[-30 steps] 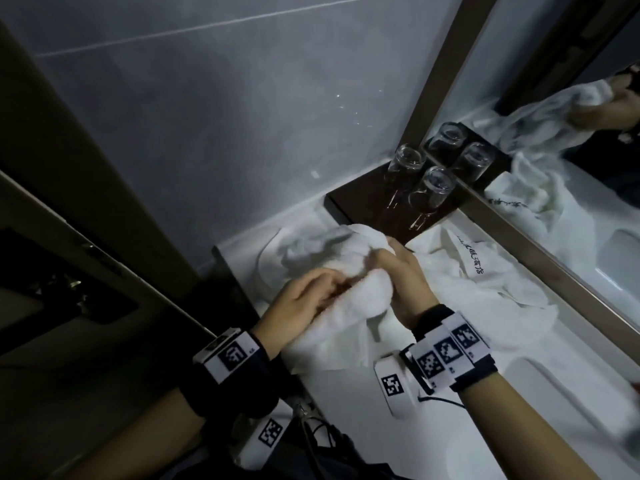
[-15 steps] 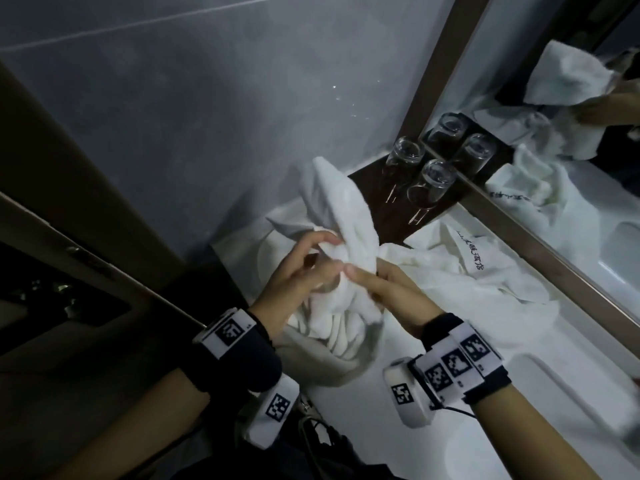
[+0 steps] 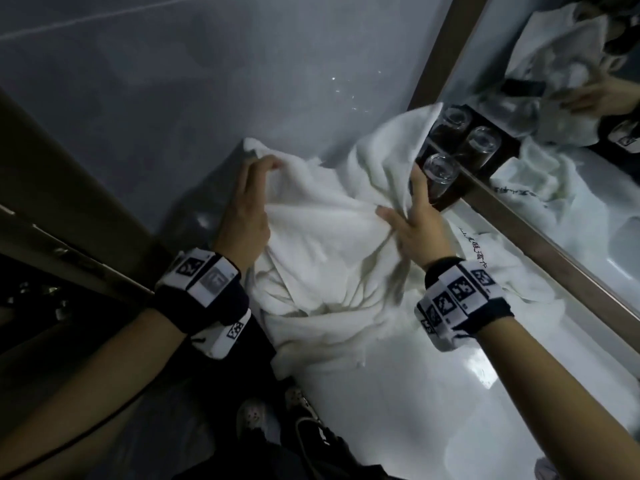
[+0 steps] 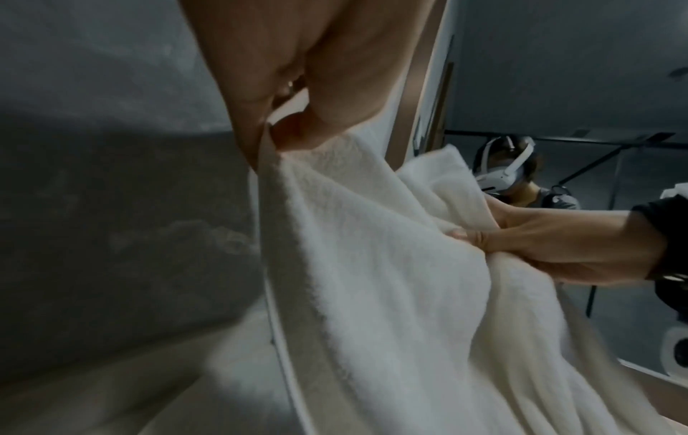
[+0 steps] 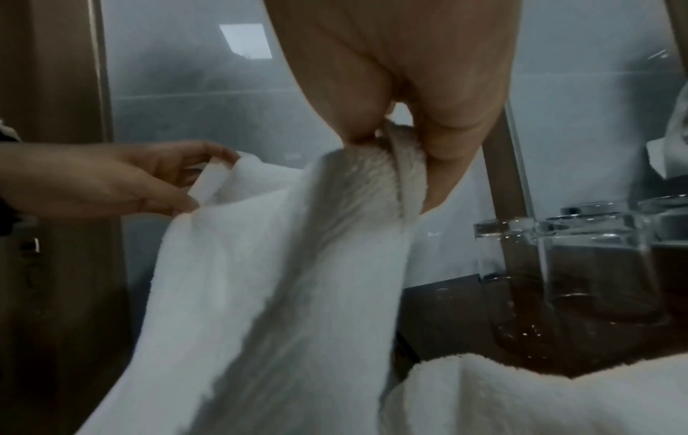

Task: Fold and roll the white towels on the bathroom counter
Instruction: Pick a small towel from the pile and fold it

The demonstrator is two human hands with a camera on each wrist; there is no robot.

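A white towel (image 3: pixel 318 244) hangs stretched between both hands above the white counter (image 3: pixel 398 393), its lower part bunched on the counter's left end. My left hand (image 3: pixel 247 202) pinches the towel's top left edge (image 4: pixel 283 164). My right hand (image 3: pixel 412 216) grips a fold near the top right, thumb across the cloth (image 5: pixel 376 164). A second white towel (image 3: pixel 491 271) with dark lettering lies crumpled on the counter to the right, under my right wrist.
Clear upturned glasses (image 3: pixel 441 169) stand on a dark wooden tray (image 3: pixel 446 202) just beyond my right hand. A framed mirror (image 3: pixel 554 216) runs along the counter's right side. A grey tiled wall (image 3: pixel 173 98) is behind; a sink basin (image 3: pixel 502 455) lies at lower right.
The hands have moved apart from a bunched grip at the centre, spreading the towel wide between them. The towel now hides part of the tray of glasses.
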